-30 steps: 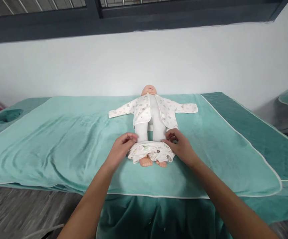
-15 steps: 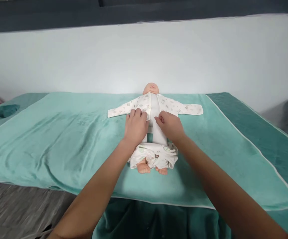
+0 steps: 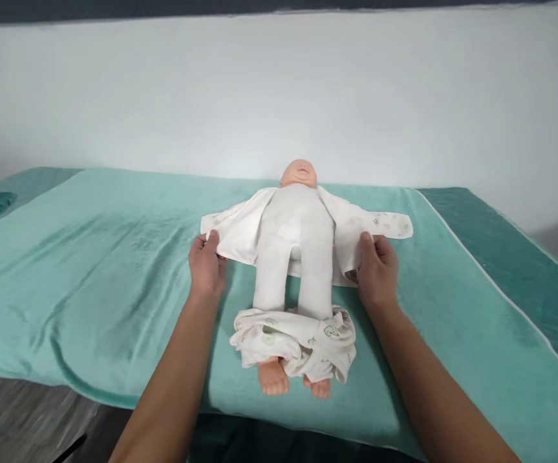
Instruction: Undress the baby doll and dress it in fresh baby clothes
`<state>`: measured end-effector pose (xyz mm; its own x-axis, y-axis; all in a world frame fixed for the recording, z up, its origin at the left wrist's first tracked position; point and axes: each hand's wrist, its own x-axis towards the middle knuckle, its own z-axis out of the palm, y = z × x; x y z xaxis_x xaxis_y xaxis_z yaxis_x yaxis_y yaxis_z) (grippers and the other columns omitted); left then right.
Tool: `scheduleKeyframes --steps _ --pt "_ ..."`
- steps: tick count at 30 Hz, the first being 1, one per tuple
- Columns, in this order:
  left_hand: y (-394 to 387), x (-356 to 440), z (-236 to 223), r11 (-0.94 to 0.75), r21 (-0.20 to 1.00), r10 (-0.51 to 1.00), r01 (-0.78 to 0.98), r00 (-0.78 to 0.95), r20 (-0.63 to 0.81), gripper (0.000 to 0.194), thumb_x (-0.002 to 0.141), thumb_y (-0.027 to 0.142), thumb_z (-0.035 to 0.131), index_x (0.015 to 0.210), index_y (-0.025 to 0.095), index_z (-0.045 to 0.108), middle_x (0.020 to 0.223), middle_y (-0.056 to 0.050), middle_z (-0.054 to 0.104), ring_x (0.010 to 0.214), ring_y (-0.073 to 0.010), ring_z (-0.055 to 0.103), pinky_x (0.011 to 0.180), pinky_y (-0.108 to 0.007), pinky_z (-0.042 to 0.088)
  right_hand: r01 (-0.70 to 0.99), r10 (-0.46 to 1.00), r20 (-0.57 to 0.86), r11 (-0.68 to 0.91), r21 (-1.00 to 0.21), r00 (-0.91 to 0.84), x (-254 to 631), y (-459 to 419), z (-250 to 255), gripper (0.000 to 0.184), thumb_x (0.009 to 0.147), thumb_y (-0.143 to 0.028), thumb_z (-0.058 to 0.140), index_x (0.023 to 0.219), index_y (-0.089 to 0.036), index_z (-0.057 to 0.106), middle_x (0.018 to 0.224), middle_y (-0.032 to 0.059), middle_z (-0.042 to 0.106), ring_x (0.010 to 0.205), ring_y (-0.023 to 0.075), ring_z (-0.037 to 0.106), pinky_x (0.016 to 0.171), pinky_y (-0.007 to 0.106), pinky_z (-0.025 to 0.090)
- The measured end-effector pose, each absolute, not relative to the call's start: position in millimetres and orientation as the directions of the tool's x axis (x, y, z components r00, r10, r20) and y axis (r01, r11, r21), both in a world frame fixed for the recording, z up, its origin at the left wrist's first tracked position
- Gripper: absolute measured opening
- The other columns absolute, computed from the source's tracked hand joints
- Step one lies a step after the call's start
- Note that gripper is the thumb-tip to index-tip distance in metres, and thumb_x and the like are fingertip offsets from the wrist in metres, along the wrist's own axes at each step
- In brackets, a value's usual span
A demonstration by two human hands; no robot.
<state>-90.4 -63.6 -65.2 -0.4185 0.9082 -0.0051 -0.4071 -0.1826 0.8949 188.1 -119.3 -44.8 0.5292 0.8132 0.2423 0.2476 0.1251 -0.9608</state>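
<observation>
A baby doll (image 3: 296, 222) with a white cloth body lies on its back, head away from me. Its printed white baby jacket (image 3: 242, 225) is spread wide at the front, with the plain inner side showing. My left hand (image 3: 207, 263) pinches the jacket's left front panel near the hem. On the other side, my right hand (image 3: 378, 267) grips the right panel, fingers closed on its edge. Both sleeves stretch outward along the bed. Patterned baby pants (image 3: 295, 341) are bunched round the doll's lower legs, and its bare feet (image 3: 273, 378) stick out below them.
A light green blanket (image 3: 114, 270) with a pale border covers the bed, wrinkled on the left. Darker green cloth (image 3: 495, 238) shows at the right. Behind the doll's head rises a white wall (image 3: 279, 90). Grey floor (image 3: 22, 411) lies at lower left.
My hands have moved apart from the middle of the doll's chest, folding the two jacket panels outward and uncovering the white torso. The view has come closer.
</observation>
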Motion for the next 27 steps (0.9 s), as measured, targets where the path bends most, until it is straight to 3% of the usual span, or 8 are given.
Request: scheduleKeyframes --steps 5,9,12,14,17,19,23,27 --pt "-64.3 -106.2 -72.5 -0.196 0.938 0.882 -0.287 -0.470 0.040 0.025 0.084 0.038 0.068 0.086 0.020 0.050 0.062 0.008 0.048 0.049 -0.0078 0.044 0.050 -0.021 0.036 0.064 0.659 0.162 0.171 -0.983 0.735 228.7 -115.1 -50.0 0.046 0.085 -0.064 0.059 0.072 -0.023 0.042 0.058 -0.0079 0.038 0.046 0.0094 0.037 0.040 0.022 0.032" --pt "-74.1 -117.7 -76.3 -0.120 0.987 0.816 0.109 -0.554 0.161 0.019 0.089 0.036 0.061 0.085 0.020 0.052 0.063 0.006 0.049 0.052 -0.0104 0.044 0.054 -0.024 0.037 0.177 0.642 0.103 -0.051 -0.983 0.760 265.7 -132.3 -51.4 0.033 0.082 -0.051 0.066 0.077 -0.023 0.050 0.051 -0.0072 0.045 0.040 0.0132 0.041 0.041 0.027 0.032" --pt "-83.4 -123.8 -75.0 0.021 0.873 0.794 0.488 -0.538 0.282 0.015 0.091 0.033 0.059 0.085 0.021 0.055 0.074 0.000 0.060 0.069 -0.0161 0.055 0.065 -0.026 0.039 0.454 0.653 0.196 -0.251 -0.855 0.732 283.9 -148.0 -51.2 0.024 0.080 -0.041 0.070 0.086 -0.020 0.060 0.060 -0.0025 0.057 0.046 0.0160 0.048 0.051 0.030 0.038" --pt "-87.8 -123.7 -73.1 0.158 0.745 0.809 0.648 -0.518 0.279 0.014 0.094 0.034 0.055 0.091 0.022 0.058 0.080 -0.004 0.065 0.077 -0.0217 0.060 0.067 -0.029 0.038 0.597 0.671 0.245 -0.362 -0.716 0.700 290.0 -153.8 -51.2 0.022 0.082 -0.040 0.068 0.088 -0.020 0.064 0.068 0.0009 0.062 0.056 0.0182 0.053 0.061 0.032 0.041" --pt "-89.9 -119.1 -71.2 0.314 0.574 0.834 0.756 -0.509 0.214 0.020 0.098 0.037 0.048 0.105 0.022 0.059 0.088 -0.010 0.069 0.084 -0.0297 0.064 0.068 -0.033 0.038 0.659 0.689 0.222 -0.471 -0.586 0.690 291.1 -156.6 -52.5 0.023 0.084 -0.042 0.067 0.091 -0.021 0.066 0.077 0.0043 0.066 0.070 0.0223 0.057 0.065 0.033 0.039" --pt "-88.9 -116.2 -71.9 0.340 0.524 0.844 0.781 -0.499 0.196 0.024 0.099 0.038 0.045 0.110 0.022 0.059 0.093 -0.013 0.070 0.089 -0.0332 0.065 0.069 -0.036 0.040 0.679 0.697 0.208 -0.511 -0.527 0.686 289.1 -156.9 -55.0 0.024 0.087 -0.044 0.063 0.096 -0.022 0.066 0.082 0.0055 0.068 0.073 0.0243 0.058 0.064 0.034 0.038" --pt "-85.8 -115.3 -77.0 0.262 0.520 0.845 0.813 -0.453 0.284 0.021 0.095 0.028 0.048 0.111 0.020 0.059 0.105 -0.015 0.068 0.102 -0.0350 0.062 0.076 -0.040 0.045 0.782 0.708 0.378 -0.406 -0.473 0.596 287.2 -155.9 -62.5 0.022 0.086 -0.037 0.056 0.096 -0.020 0.066 0.096 0.0118 0.067 0.089 0.0293 0.059 0.072 0.039 0.043" --pt "-86.5 -114.6 -78.8 0.095 0.505 0.781 0.858 -0.378 0.496 0.021 0.087 0.021 0.056 0.106 0.018 0.061 0.116 -0.016 0.064 0.116 -0.0349 0.055 0.092 -0.045 0.044 0.880 0.664 0.634 -0.079 -0.468 0.397 280.8 -156.5 -66.0 0.021 0.084 -0.031 0.053 0.093 -0.017 0.065 0.103 0.0145 0.064 0.095 0.0284 0.059 0.086 0.043 0.046"
